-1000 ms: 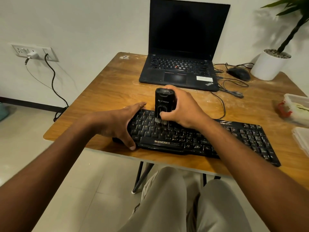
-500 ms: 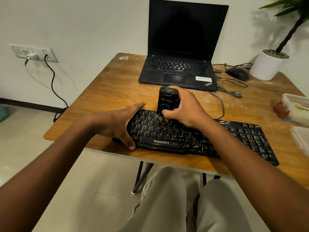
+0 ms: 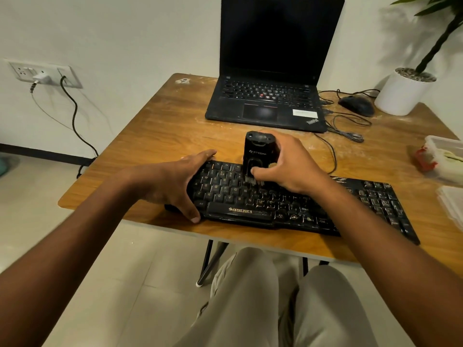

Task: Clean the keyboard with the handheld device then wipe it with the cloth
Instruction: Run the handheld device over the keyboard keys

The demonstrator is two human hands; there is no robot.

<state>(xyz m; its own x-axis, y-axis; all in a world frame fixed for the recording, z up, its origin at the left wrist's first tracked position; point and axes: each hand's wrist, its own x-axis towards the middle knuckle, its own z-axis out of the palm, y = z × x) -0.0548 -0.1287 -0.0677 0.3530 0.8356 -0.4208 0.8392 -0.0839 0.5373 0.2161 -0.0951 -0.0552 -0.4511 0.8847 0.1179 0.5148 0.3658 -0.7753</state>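
Bristles are sweeping rightward along the keyboard (image 3: 288, 199): my right hand (image 3: 288, 166) is gripping the handheld device (image 3: 259, 156), my left hand (image 3: 175, 184), fingers splayed, is bracing its end; dust seemingly remaining.

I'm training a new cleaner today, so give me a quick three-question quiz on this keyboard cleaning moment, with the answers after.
1. True or false: the right hand grips the handheld device upright with its brush end on the keys.
2. Multiple choice: what is the left hand doing? A) holding a cloth, B) bracing the left end of the keyboard, C) typing on the laptop.
3. Fill in: the mouse lies between the laptop and the white ____.

Key
1. True.
2. B.
3. Plant pot.
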